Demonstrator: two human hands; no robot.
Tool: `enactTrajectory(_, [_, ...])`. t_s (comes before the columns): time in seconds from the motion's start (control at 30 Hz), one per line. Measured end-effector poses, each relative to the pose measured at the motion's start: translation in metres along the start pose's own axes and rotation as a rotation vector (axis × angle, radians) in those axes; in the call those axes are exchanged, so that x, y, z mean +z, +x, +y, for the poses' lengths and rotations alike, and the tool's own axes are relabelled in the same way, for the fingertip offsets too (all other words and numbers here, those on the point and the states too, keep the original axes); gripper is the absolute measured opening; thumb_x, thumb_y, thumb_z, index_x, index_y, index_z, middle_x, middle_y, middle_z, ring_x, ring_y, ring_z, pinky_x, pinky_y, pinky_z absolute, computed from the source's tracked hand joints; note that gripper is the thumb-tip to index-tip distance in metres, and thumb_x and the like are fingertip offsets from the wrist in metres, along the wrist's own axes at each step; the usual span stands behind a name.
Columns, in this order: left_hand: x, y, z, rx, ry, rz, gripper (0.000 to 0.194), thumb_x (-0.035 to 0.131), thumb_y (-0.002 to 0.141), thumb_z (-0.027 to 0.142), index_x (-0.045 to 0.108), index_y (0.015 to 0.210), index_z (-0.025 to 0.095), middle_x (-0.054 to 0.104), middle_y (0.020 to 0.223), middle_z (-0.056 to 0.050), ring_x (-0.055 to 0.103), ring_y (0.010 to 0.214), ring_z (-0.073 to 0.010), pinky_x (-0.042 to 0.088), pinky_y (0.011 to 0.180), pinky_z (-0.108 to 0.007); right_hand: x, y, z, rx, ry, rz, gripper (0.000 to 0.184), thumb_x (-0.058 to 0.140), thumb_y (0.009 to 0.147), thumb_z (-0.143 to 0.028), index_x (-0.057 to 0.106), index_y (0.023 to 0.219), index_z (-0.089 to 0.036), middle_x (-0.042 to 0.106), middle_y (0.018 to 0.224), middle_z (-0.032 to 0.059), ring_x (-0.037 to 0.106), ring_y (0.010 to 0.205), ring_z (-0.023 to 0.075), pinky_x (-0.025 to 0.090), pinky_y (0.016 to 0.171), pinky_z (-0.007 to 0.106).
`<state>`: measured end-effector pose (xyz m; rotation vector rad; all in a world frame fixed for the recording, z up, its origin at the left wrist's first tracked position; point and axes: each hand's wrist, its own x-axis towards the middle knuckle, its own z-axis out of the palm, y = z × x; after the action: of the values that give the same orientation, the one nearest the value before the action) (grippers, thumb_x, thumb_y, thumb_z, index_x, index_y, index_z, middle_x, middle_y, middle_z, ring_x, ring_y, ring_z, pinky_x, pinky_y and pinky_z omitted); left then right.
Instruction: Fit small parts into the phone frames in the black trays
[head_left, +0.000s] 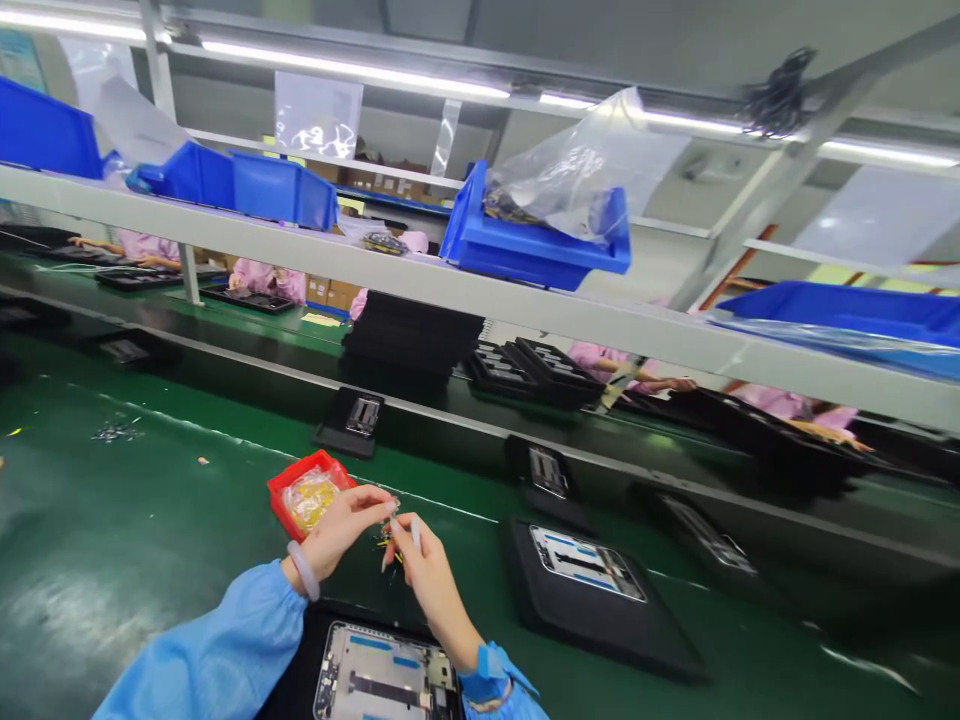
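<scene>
My left hand (349, 522), with a pale bangle on its wrist, pinches at a tiny piece too small to name. Close beside it, the fingers of my right hand (426, 570) are also pinched together, the fingertips almost meeting those of the left. Small dark and yellow bits (381, 540) show just behind and below the fingers. A red bin (279, 498) with a clear bag of yellow pieces stands left of my left hand. Below both wrists lies an opened tablet-like device (341, 690) with blue strips, on a black tray, partly hidden by my right arm.
To the right, another opened device (585, 562) rests on a black foam block (540, 605). Several more trayed devices sit on the dark strip behind. Blue bins (517, 250) line the overhead shelf (360, 258). Small loose parts (116, 431) lie at left. Co-workers in pink work beyond.
</scene>
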<state>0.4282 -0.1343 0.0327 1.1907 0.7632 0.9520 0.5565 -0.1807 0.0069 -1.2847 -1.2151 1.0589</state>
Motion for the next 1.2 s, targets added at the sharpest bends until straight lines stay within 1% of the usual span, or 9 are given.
enactTrajectory(0.2, [0.007, -0.002, -0.01, -0.011, 0.093, 0.014, 0.031, 0.069, 0.064, 0.045, 0.062, 0.071, 0.016, 0.06, 0.069, 0.0, 0.057, 0.071, -0.0173, 0.045, 0.07, -0.03, -0.004, -0.007, 0.0, -0.047, -0.076, -0.01, 0.047, 0.05, 0.076, -0.066, 0.054, 0.065, -0.021, 0.052, 0.05, -0.0024, 0.045, 0.053, 0.0152, 0.036, 0.053, 0.026])
enactTrajectory(0.27, [0.009, -0.003, -0.011, -0.014, 0.113, 0.024, 0.031, 0.067, 0.064, 0.045, 0.061, 0.07, 0.016, 0.06, 0.07, 0.0, 0.057, 0.072, -0.0178, 0.045, 0.069, -0.029, -0.005, -0.012, -0.002, -0.06, -0.134, -0.019, 0.041, 0.054, 0.076, -0.06, 0.053, 0.062, -0.021, 0.051, 0.051, -0.0027, 0.045, 0.054, 0.0146, 0.036, 0.054, 0.025])
enactTrajectory(0.43, [0.008, -0.011, -0.007, 0.0, 0.131, 0.03, 0.031, 0.063, 0.067, 0.047, 0.056, 0.078, 0.019, 0.063, 0.077, -0.001, 0.06, 0.081, -0.0189, 0.046, 0.077, -0.03, -0.021, -0.031, -0.001, -0.003, -0.265, -0.057, 0.028, 0.065, 0.068, -0.045, 0.059, 0.075, -0.019, 0.056, 0.062, -0.0021, 0.045, 0.054, 0.0134, 0.033, 0.051, 0.024])
enactTrajectory(0.53, [0.004, -0.027, -0.013, 0.019, 0.291, -0.116, 0.026, 0.058, 0.074, 0.044, 0.055, 0.078, 0.018, 0.063, 0.073, -0.001, 0.06, 0.074, -0.0179, 0.047, 0.074, -0.029, -0.04, -0.044, 0.006, -0.003, -0.255, 0.013, 0.035, 0.052, 0.079, -0.052, 0.059, 0.071, -0.018, 0.056, 0.064, 0.0002, 0.049, 0.059, 0.0158, 0.037, 0.057, 0.026])
enactTrajectory(0.63, [0.002, -0.052, -0.026, 0.053, 0.596, -0.286, 0.017, 0.048, 0.081, 0.032, 0.056, 0.077, 0.018, 0.062, 0.07, 0.0, 0.058, 0.068, -0.016, 0.047, 0.068, -0.027, -0.056, -0.055, 0.014, 0.011, -0.325, 0.014, 0.04, 0.043, 0.084, -0.053, 0.059, 0.071, -0.018, 0.056, 0.063, 0.0014, 0.051, 0.061, 0.0175, 0.038, 0.057, 0.027])
enactTrajectory(0.73, [0.007, -0.079, -0.039, 0.092, 0.888, -0.401, 0.014, 0.043, 0.082, 0.02, 0.057, 0.079, 0.019, 0.063, 0.078, -0.002, 0.059, 0.072, -0.0161, 0.045, 0.07, -0.025, -0.06, -0.065, 0.026, -0.037, -0.518, -0.025, 0.036, 0.043, 0.086, -0.045, 0.055, 0.064, -0.019, 0.052, 0.06, 0.0004, 0.05, 0.057, 0.0167, 0.035, 0.054, 0.026])
enactTrajectory(0.8, [0.012, -0.095, -0.044, 0.103, 1.012, -0.461, 0.015, 0.044, 0.082, 0.017, 0.058, 0.084, 0.02, 0.064, 0.087, -0.004, 0.059, 0.08, -0.0177, 0.045, 0.074, -0.026, -0.057, -0.07, 0.034, -0.118, -0.619, 0.008, 0.035, 0.04, 0.09, -0.04, 0.056, 0.065, -0.02, 0.054, 0.062, 0.0012, 0.052, 0.058, 0.017, 0.037, 0.055, 0.026])
enactTrajectory(0.97, [0.021, -0.12, -0.051, 0.072, 1.118, -0.492, 0.014, 0.059, 0.075, 0.022, 0.057, 0.088, 0.02, 0.061, 0.099, -0.006, 0.056, 0.091, -0.0232, 0.046, 0.079, -0.03, -0.048, -0.079, 0.05, -0.255, -0.721, 0.116, 0.03, 0.037, 0.094, -0.032, 0.062, 0.079, -0.022, 0.06, 0.072, 0.0041, 0.058, 0.065, 0.0188, 0.04, 0.059, 0.027])
enactTrajectory(1.2, [0.025, -0.126, -0.048, 0.028, 1.15, -0.617, 0.007, 0.059, 0.073, 0.017, 0.055, 0.078, 0.02, 0.062, 0.086, -0.003, 0.058, 0.079, -0.0201, 0.045, 0.07, -0.026, -0.047, -0.08, 0.047, -0.239, -0.568, 0.207, 0.031, 0.04, 0.094, -0.037, 0.062, 0.078, -0.022, 0.058, 0.072, 0.0041, 0.054, 0.062, 0.0184, 0.041, 0.058, 0.028])
